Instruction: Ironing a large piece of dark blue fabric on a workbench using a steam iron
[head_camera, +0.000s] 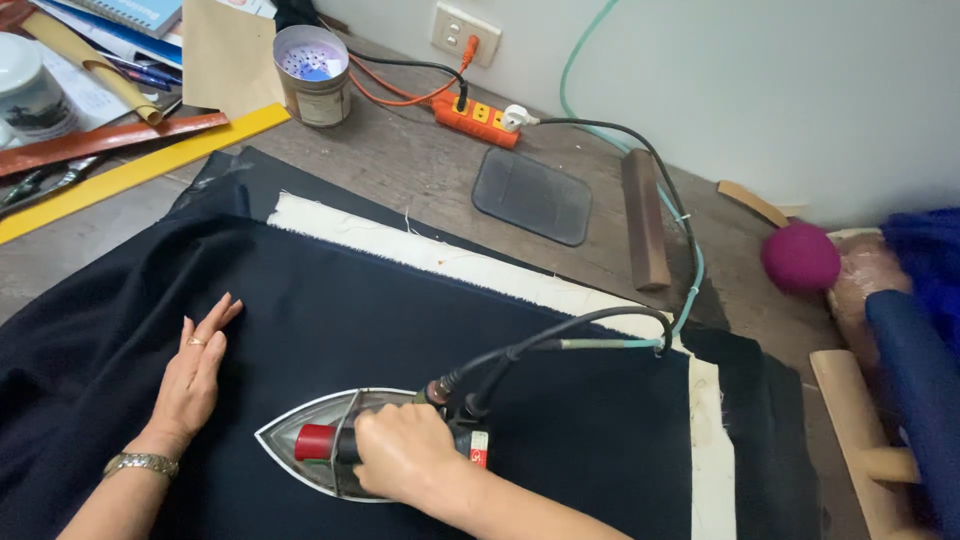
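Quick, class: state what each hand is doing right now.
Left hand: open, flat on the dark fabric.
Right hand: closed around the iron handle.

Bare forearms, no sleeves. Left hand (192, 375) wears a ring (196, 342); the left wrist carries a metal-link wristwatch (141, 464). Right hand (405, 452) unadorned.

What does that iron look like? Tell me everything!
The iron is pointed like a boat, with a shiny metal body, a dark handle and a red knob. It lies flat on the dark blue cloth, tip pointing left. The right hand grips its handle. Black cords curve off its back end.
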